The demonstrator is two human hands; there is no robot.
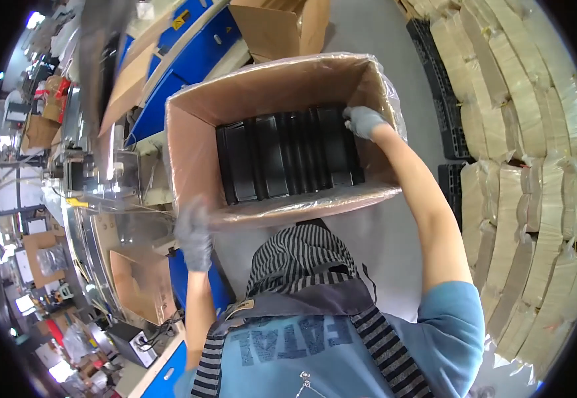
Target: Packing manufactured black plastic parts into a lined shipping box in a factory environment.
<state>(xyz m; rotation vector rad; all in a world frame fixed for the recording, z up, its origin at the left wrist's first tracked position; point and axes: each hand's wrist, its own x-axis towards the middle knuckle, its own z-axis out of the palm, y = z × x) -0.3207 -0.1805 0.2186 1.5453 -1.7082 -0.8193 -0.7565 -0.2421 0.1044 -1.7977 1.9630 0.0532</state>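
Note:
A large open cardboard box (275,83), lined with clear plastic film, stands in front of me. Ribbed black plastic parts (272,156) lie in it side by side. My right hand (366,123), in a grey glove, reaches over the box's right side. Its bent fingers close on the far right edge of the black parts. At the near left corner of the box is my left hand (194,232), also gloved in grey and smeared by motion. Its fingers cannot be made out, nor whether it touches the film.
Stacks of film-wrapped tan bundles (500,86) line the right side, beside black pallets (444,113). Another open carton (282,30) stands beyond the box. Blue-fronted benches (192,56) and machinery run along the left. A smaller carton (144,285) sits at the lower left.

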